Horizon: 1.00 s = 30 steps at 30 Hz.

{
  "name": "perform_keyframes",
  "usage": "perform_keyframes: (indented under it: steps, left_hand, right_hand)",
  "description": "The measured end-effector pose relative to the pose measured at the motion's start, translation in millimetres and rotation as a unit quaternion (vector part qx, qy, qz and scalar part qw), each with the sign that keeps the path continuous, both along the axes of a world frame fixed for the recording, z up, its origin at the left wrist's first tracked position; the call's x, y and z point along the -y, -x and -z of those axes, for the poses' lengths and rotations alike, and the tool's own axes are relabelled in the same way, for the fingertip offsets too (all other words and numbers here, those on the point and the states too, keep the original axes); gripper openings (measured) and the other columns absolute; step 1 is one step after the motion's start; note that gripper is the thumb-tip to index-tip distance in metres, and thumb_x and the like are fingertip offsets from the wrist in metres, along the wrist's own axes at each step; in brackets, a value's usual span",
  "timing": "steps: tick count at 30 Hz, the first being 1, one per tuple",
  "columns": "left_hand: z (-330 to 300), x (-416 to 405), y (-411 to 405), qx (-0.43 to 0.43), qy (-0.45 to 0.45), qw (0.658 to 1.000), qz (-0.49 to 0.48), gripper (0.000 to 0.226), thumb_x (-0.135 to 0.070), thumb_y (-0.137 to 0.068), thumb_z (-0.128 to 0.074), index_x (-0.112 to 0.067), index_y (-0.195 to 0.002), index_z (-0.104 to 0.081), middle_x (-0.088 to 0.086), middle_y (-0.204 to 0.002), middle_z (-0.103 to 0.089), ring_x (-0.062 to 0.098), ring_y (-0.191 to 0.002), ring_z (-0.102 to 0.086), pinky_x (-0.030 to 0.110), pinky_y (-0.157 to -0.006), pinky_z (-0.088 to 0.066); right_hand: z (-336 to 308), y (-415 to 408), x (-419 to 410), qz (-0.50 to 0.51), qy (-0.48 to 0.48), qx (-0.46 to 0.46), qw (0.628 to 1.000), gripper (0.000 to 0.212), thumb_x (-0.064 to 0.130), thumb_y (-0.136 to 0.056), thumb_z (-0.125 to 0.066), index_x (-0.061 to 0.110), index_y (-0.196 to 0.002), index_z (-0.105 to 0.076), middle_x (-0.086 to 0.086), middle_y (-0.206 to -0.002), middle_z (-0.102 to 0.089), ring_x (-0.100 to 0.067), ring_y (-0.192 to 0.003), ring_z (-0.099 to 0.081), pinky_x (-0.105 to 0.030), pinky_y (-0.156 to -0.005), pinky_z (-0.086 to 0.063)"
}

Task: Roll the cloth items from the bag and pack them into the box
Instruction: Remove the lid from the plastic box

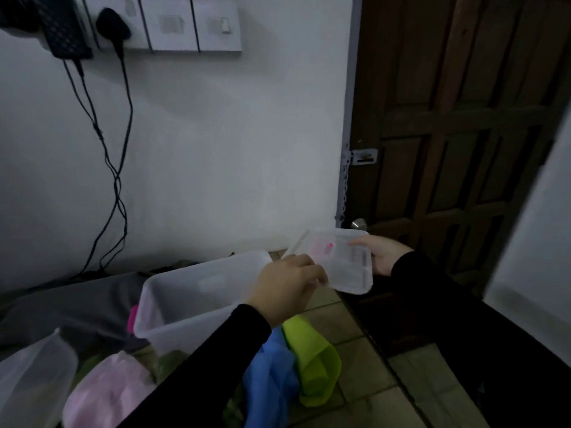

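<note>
Both hands are clamped on the same thing: a clear plastic lid [336,261], held up in the air between them. The left hand [285,290] pinches its near left edge from above, and the right hand [381,254] grips its far right edge, thumb on top. The lid looks tilted, and motion blur softens its outline.

Just below and left of the left hand stands the translucent box [197,301], open at the top; what lies inside cannot be made out. Under the left forearm lie a rolled green cloth [312,359] and, touching it on its left, a crumpled blue cloth [272,375], both on the tiled floor [355,387]. Further left of that forearm a pink cloth [108,393] sits beside a clear plastic bag [34,375], and a bit of magenta fabric [133,318] shows against the box's left wall.

The risks, as I judge them: the lid is thin and held only at two edges, so a slack pinch could let it flex and slip onto the floor or the box rim. Setting it down on the cloths would bury items yet to be packed. The green roll lies unheld and could unroll if a sleeve brushes it. The room is dim, so misjudging the box's clear rim seems likely.
</note>
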<state>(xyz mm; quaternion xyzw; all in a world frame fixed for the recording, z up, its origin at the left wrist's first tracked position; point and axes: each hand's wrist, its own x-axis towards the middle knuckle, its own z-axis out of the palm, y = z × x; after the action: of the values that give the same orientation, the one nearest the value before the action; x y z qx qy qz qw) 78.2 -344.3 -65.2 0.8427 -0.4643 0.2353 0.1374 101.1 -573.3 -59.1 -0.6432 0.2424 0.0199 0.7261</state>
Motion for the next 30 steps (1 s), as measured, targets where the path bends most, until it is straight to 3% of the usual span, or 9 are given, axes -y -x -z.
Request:
perform_keyframes:
  steps: [5, 8, 10, 14, 17, 21, 24, 27, 30]
  left_hand:
    - [32.7, 42.1, 1.5, -0.069, -0.101, 0.991, -0.06, 0.027, -0.018, -0.093, -0.045, -0.025, -0.111, -0.064, 0.003, -0.112, -0.062, 0.026, -0.101, -0.058, 0.036, -0.075, -0.047]
    - [46.8, 62.4, -0.7, -0.111, -0.122, 0.982, -0.088, 0.027, -0.017, -0.095, -0.043, -0.022, -0.116, -0.06, 0.006, -0.114, -0.059, 0.028, -0.102, -0.058, 0.035, -0.077, -0.045]
    - [54.5, 71.7, -5.2, -0.157, -0.117, 0.976, -0.098, 0.027, -0.016, -0.095, -0.044, -0.019, -0.114, -0.061, 0.008, -0.113, -0.06, 0.028, -0.101, -0.058, 0.034, -0.079, -0.045]
    - [67.0, 83.4, -20.0, -0.263, -0.124, 0.95, -0.118, 0.026, -0.018, -0.093, -0.052, -0.016, -0.116, -0.064, 0.008, -0.118, -0.058, 0.025, -0.109, -0.056, 0.033, -0.092, -0.046]
    - [77.2, 92.0, -31.0, -0.321, -0.123, 0.929, -0.138, 0.028, -0.02, -0.091, -0.058, -0.015, -0.118, -0.065, 0.007, -0.123, -0.057, 0.024, -0.115, -0.054, 0.033, -0.1, -0.045]
    - [90.6, 103.0, -44.3, -0.351, -0.145, 0.91, -0.166, 0.026, -0.021, -0.091, -0.059, -0.013, -0.115, -0.067, 0.007, -0.121, -0.061, 0.025, -0.113, -0.057, 0.036, -0.1, -0.047]
    - [102.0, 106.2, -53.3, -0.34, -0.18, 0.904, -0.186, 0.029, -0.022, -0.093, -0.054, -0.011, -0.116, -0.065, 0.008, -0.117, -0.064, 0.026, -0.111, -0.059, 0.041, -0.097, -0.05]
    - [107.5, 108.2, -61.3, -0.334, -0.236, 0.893, -0.187, 0.029, -0.021, -0.095, -0.05, -0.009, -0.118, -0.063, 0.009, -0.119, -0.063, 0.027, -0.111, -0.059, 0.04, -0.096, -0.051]
    - [107.1, 109.5, -67.6, -0.336, -0.253, 0.889, -0.179, 0.031, -0.022, -0.093, -0.055, -0.008, -0.121, -0.062, 0.011, -0.12, -0.062, 0.028, -0.114, -0.058, 0.039, -0.097, -0.05]
  right_hand:
    - [20.1, -11.1, 8.6, -0.078, 0.216, -0.127, 0.965, 0.048, 0.018, -0.075, -0.077, 0.002, -0.118, -0.062, -0.016, -0.111, -0.066, -0.034, -0.104, -0.063, -0.043, -0.092, -0.052]
    - [24.5, -16.4, 4.0, -0.12, 0.363, -0.142, 0.913, 0.055, 0.024, -0.082, -0.073, 0.001, -0.127, -0.054, -0.014, -0.126, -0.059, -0.028, -0.116, -0.057, -0.024, -0.072, -0.05]
    - [32.2, -21.6, 3.9, -0.128, 0.381, -0.144, 0.904, 0.06, 0.027, -0.079, -0.076, 0.001, -0.128, -0.052, -0.012, -0.128, -0.058, -0.026, -0.119, -0.054, -0.019, -0.056, -0.04]
    - [60.2, -43.6, 6.5, -0.128, 0.429, -0.141, 0.883, 0.058, 0.033, -0.073, -0.081, 0.0, -0.116, -0.058, -0.011, -0.112, -0.062, -0.027, -0.109, -0.058, -0.027, -0.074, -0.043]
    - [74.1, -58.5, 5.3, -0.139, 0.46, -0.13, 0.867, 0.067, 0.035, -0.072, -0.081, 0.001, -0.123, -0.054, -0.012, -0.114, -0.062, -0.028, -0.107, -0.059, -0.029, -0.076, -0.047]
    - [85.2, -77.5, 4.6, -0.176, 0.459, -0.116, 0.863, 0.075, 0.026, -0.073, -0.081, 0.006, -0.136, -0.044, -0.001, -0.077, -0.05, -0.025, -0.092, -0.058, -0.028, -0.068, -0.044]
    - [95.5, -83.2, 3.6, -0.196, 0.46, -0.083, 0.862, 0.087, 0.024, -0.074, -0.08, 0.018, -0.145, -0.031, 0.0, -0.069, -0.043, -0.024, -0.083, -0.052, -0.029, -0.064, -0.043]
    - [111.6, -87.5, 4.7, -0.2, 0.462, -0.123, 0.855, 0.046, 0.035, -0.073, -0.081, 0.01, -0.098, -0.051, -0.002, -0.077, -0.051, -0.022, -0.085, -0.054, -0.023, -0.055, -0.041]
    - [123.0, -93.6, 8.5, -0.201, 0.444, -0.124, 0.864, 0.052, 0.041, -0.068, -0.083, 0.007, -0.092, -0.051, -0.003, -0.08, -0.054, -0.022, -0.084, -0.056, -0.021, -0.048, -0.036]
